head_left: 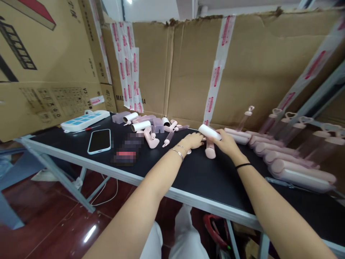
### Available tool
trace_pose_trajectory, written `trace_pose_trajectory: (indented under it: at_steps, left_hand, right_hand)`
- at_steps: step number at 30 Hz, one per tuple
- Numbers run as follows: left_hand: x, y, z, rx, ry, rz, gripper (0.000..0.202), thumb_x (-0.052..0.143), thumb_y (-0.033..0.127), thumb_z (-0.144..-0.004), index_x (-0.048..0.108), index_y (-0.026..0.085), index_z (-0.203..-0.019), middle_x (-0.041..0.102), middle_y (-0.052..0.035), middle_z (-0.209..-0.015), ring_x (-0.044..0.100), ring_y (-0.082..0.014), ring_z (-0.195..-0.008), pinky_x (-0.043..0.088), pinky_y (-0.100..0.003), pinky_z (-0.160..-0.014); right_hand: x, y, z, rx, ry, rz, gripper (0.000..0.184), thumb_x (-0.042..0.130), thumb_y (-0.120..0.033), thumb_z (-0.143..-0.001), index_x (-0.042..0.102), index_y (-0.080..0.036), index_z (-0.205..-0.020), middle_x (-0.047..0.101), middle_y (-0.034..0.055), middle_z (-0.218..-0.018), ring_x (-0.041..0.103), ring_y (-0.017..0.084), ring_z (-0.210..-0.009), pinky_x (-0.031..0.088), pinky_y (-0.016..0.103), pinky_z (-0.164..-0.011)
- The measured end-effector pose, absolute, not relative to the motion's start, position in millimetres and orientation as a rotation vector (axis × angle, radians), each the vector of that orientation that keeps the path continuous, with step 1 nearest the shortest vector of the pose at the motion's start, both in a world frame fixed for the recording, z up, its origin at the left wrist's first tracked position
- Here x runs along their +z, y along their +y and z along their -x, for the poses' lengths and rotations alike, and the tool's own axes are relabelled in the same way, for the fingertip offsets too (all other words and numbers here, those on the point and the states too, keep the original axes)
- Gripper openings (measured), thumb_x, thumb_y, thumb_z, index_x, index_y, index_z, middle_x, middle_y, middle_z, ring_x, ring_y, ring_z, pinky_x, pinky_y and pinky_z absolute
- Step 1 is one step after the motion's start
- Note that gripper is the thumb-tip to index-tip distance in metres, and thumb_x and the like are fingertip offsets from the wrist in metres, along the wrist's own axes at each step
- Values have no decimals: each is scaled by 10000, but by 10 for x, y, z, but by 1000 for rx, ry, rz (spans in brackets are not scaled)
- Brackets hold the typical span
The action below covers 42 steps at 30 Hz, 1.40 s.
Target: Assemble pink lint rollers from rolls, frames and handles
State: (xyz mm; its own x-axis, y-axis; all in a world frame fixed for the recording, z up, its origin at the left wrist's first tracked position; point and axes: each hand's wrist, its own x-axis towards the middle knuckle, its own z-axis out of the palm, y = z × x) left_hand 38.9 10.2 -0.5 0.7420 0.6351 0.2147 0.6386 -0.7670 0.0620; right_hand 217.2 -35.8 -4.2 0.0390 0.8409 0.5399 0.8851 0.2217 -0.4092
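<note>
My right hand [225,142] is closed around a white paper roll [209,132], which looks like a lint roller refill. The roll tilts just above a pale pink curved piece [210,150] on the black table. My left hand [192,140] is beside that piece, palm down, its fingers bunched and curled toward it. What those fingers hold, if anything, is hidden. A small pink part shows under the left wrist. To the left lie more white rolls [141,126], a pink curved handle [151,138] and translucent mauve covers [157,125].
Assembled pink rollers with heart-shaped loops [302,172] line the right side, near a clear-wrapped thin item [288,184]. Left are a phone [99,141], a screwdriver [87,128], a power strip [85,120] and a pixelated patch. Cardboard [188,72] walls the back.
</note>
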Motion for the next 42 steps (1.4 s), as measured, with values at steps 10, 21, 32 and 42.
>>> trace_pose_trajectory:
  at_steps: [10, 21, 32, 42]
  left_hand:
    - [-64, 179, -223, -414, -1133, 2743, 271, 396, 105, -884, 627, 54, -1016, 586, -236, -1146, 549, -285, -1099, 408, -369, -950]
    - [134, 73, -109, -897, -1496, 2696, 273, 280, 172, -954, 510, 84, -1071, 647, -168, -1020, 622, -203, -915, 442, -301, -798]
    - [172, -61, -140, -219, -1285, 3001, 543, 570, 584, -739, 584, 224, -1146, 540, -125, -1226, 577, -303, -1055, 458, -375, -846]
    - [85, 63, -115, -1132, -1470, 2910, 226, 587, 165, -733, 618, 137, -955, 679, -73, -901, 626, -183, -839, 467, -277, -782]
  right_hand:
    - [-7, -398, -2192, -168, -1756, 1619, 465, 548, -530, -749, 583, -180, -1053, 677, 124, -932, 607, 282, -793, 448, 380, -700]
    - [6, -405, -2159, -159, -1805, 1590, 442, 587, -466, -726, 584, -179, -1062, 680, 121, -995, 616, 305, -909, 449, 388, -769]
    - [94, -468, -2230, -225, -1694, 1589, 425, 579, -433, -742, 574, -155, -1063, 680, 141, -997, 615, 322, -929, 453, 398, -765]
    - [206, -536, -2128, -98, -1872, 1374, 391, 630, -382, -658, 603, -176, -990, 681, 104, -1001, 608, 290, -912, 453, 400, -795]
